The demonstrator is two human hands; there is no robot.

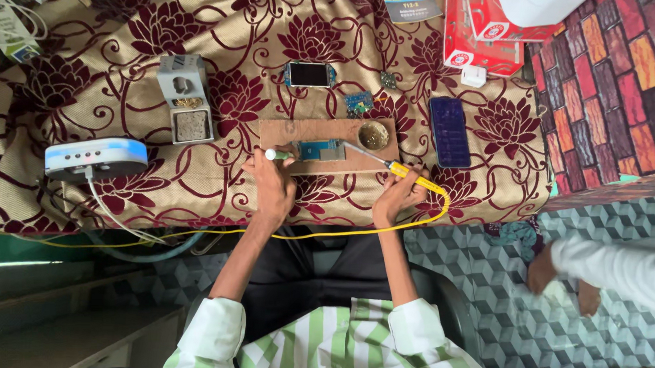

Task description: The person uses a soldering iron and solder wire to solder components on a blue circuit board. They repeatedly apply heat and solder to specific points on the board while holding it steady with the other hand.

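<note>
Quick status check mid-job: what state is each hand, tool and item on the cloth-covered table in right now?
Left hand: gripping a green-tipped white tool, its tip at the board.
Right hand: holding a yellow-handled soldering iron, tip toward the board.
Small blue circuit board: flat on the wooden block.
Round brass tin: open.
Small phone: screen dark.
Dark blue phone: flat on the cloth.

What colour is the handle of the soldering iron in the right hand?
Yellow, with a matching yellow cord; the soldering iron shows best in the head view.
</note>
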